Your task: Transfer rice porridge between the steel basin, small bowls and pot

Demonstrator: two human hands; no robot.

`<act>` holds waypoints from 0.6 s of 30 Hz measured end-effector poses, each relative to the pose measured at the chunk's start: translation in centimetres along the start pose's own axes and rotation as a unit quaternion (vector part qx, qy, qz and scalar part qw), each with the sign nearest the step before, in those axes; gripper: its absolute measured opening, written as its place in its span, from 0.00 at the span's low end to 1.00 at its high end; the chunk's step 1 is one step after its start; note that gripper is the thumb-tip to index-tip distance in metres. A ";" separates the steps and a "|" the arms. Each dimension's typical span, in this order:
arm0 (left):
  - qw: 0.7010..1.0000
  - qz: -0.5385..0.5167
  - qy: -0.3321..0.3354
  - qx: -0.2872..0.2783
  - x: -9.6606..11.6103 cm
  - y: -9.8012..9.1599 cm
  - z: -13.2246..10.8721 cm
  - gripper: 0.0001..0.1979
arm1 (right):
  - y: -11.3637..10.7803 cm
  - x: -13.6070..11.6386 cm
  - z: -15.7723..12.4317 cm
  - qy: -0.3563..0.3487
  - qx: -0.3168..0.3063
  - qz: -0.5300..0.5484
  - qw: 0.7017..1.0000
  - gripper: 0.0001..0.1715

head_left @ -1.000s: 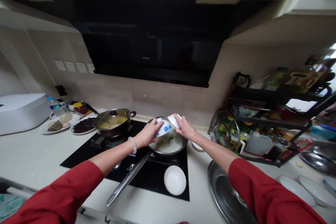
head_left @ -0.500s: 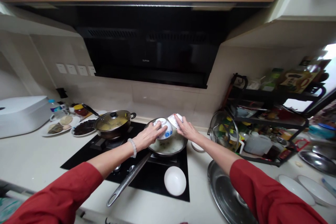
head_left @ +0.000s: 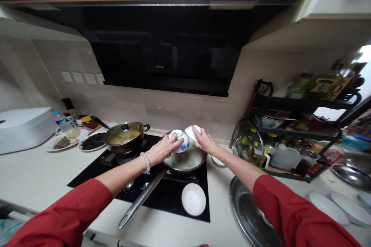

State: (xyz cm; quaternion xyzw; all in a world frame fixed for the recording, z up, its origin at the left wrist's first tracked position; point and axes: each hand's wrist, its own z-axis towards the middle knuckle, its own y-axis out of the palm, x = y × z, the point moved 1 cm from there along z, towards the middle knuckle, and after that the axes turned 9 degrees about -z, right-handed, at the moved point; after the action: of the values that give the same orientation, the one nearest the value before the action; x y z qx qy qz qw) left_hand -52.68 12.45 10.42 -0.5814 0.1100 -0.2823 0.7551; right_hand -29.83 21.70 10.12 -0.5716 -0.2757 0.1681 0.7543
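Tipping a blue-patterned bowl (head_left: 180, 141) over the frying pan (head_left: 200, 161), the left hand (head_left: 162, 149) is gripping it firmly around the side. The right hand (head_left: 206, 142) is closing around a second bowl (head_left: 193, 130), tilted and touching the first at its 2 o'clock. Both bowls are hanging just above the far half of the pan, which is sitting on the right-hand zone of the black hob (head_left: 95, 173).

Over the last second the left hand has been rolling its bowl. It was lying more on its side with the mouth toward the pale food in the pan, and now it is turned right over with the foot ring uppermost. The right hand and its bowl are staying almost where they were. Judging from that roll, the left bowl is probably being emptied into the pan, though nothing falling is visible. Whether the right bowl is holding anything is hidden.

The pan's long handle (head_left: 139, 200) is pointing toward 7 o'clock. A plain white bowl (head_left: 193, 199) is resting on the hob at the pan's 6 o'clock. A lidded pot (head_left: 124, 137) is standing at its 9 o'clock, and a steel tray (head_left: 249, 212) is lying at its 4 o'clock.
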 end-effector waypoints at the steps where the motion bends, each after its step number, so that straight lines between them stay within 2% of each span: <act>1: 1.000 0.029 0.002 -0.009 0.1 -0.1 0.0 0.45 | 0.1 0.1 0.0 -0.001 0.002 0.000 1.000 0.48; 6: 0.995 0.098 0.001 -0.027 0.2 -0.4 0.2 0.44 | 0.7 0.2 0.2 -0.005 0.011 0.000 1.000 0.47; 13: 0.998 0.062 -0.003 -0.017 -0.4 0.1 0.3 0.44 | 0.8 0.3 0.1 0.011 0.002 0.037 0.999 0.46; 16: 0.999 -0.036 -0.028 0.003 -0.9 0.4 0.4 0.43 | 1.1 0.3 0.0 0.050 0.030 0.150 0.987 0.46; 17: 0.994 -0.092 -0.052 0.022 -1.2 0.6 0.5 0.42 | 1.3 0.4 0.0 0.084 0.048 0.225 0.969 0.46; 18: 0.981 -0.164 -0.090 0.050 -1.6 0.7 0.6 0.42 | 1.6 0.5 0.1 0.145 0.068 0.326 0.932 0.46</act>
State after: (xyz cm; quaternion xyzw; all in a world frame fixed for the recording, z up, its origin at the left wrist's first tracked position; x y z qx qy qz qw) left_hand -53.45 13.94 9.68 -0.5764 -0.0691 -0.3538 0.7333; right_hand -29.42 22.50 8.67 -0.5959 0.0502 0.3386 0.7264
